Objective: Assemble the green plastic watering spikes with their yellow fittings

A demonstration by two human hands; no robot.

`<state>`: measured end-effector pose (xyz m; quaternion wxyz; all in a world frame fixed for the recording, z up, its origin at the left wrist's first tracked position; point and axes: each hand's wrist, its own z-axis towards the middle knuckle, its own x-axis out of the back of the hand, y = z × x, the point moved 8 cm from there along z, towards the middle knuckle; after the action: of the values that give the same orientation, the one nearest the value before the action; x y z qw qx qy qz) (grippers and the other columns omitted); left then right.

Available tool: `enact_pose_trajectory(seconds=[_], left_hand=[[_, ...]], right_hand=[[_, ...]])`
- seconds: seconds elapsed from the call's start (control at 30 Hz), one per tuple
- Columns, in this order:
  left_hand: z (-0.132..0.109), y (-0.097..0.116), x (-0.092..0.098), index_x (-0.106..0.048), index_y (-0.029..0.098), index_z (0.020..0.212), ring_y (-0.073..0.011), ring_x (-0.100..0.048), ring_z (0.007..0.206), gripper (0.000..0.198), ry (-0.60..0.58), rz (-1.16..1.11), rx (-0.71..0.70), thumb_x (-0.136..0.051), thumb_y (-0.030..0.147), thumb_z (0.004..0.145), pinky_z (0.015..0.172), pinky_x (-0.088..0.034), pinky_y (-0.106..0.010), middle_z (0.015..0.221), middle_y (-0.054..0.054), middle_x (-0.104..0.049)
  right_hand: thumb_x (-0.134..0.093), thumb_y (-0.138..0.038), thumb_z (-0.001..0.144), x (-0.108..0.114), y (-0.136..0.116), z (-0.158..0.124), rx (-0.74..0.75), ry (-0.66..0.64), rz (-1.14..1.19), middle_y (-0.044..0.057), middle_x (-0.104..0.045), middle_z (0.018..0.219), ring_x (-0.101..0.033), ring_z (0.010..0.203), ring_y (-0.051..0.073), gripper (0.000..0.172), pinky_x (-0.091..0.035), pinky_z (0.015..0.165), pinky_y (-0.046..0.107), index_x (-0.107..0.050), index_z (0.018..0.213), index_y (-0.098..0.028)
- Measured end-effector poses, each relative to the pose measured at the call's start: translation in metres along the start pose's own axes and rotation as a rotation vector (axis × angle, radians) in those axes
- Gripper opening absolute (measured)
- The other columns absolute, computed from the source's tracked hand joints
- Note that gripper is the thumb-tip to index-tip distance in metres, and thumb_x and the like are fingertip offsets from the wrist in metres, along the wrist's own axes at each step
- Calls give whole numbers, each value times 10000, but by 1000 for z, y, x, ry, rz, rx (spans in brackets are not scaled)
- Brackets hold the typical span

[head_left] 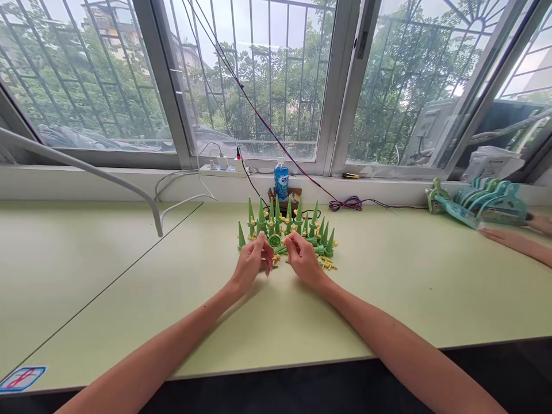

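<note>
In front of me, my left hand [250,261] has its thumb and fingers closed at the edge of a round green plastic piece [274,241], whose open face is turned toward me. Just to the right, my right hand [304,259] pinches a small yellow piece [285,242], mostly covered by the fingertips. Behind both hands stand several green plastic spikes [261,217], points up, many with yellow fittings at their sides. Loose yellow fittings [328,263] lie on the table beside my right hand, with green tubular parts [310,241] close behind.
A blue liquid bottle [282,180] and a brown box [295,194] are behind the spikes. Coiled cable [347,203] lies at the wall, near a power strip [222,168]. At right, a co-worker's hands [500,234] are by green hangers [495,198]. A grey hose [129,178] arches at left.
</note>
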<state>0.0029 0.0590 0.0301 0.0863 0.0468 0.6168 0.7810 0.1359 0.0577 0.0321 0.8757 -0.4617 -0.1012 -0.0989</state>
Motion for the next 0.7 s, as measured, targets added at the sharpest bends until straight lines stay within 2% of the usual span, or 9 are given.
enact_pose_trajectory(seconds=[0.1, 0.3, 0.53, 0.7], left_hand=[[0, -8, -3, -511, 154, 709, -111, -495, 446, 480, -54, -68, 100, -473, 604, 873, 400, -417, -243, 597, -12, -540], [0, -20, -12, -532, 145, 767, -113, -536, 483, 416, -190, -166, 233, -555, 552, 851, 426, -433, -253, 761, -53, -622], [-2, -16, -14, -557, 133, 802, -91, -522, 503, 410, -231, -149, 205, -565, 540, 858, 450, -437, -241, 806, -63, -623], [-2, -16, -11, -567, 148, 865, -98, -505, 498, 401, -225, -50, 153, -561, 549, 862, 462, -438, -233, 615, 9, -532]], right_hand=[[-396, -453, 969, -3, -3, 0, 20, -45, 11, -53, -361, 595, -327, 514, 98, 313, -259, 509, 233, -412, 768, -213], [-403, -444, 966, -1, 0, 0, 2, -59, 22, -55, -357, 584, -323, 510, 100, 297, -258, 509, 233, -432, 778, -215], [-410, -419, 960, 0, 2, 1, -4, -53, 7, -55, -382, 571, -328, 505, 103, 271, -266, 514, 234, -436, 781, -218], [-408, -404, 958, 1, 2, 1, -11, -58, -14, -53, -375, 571, -326, 516, 106, 277, -268, 519, 239, -417, 755, -216]])
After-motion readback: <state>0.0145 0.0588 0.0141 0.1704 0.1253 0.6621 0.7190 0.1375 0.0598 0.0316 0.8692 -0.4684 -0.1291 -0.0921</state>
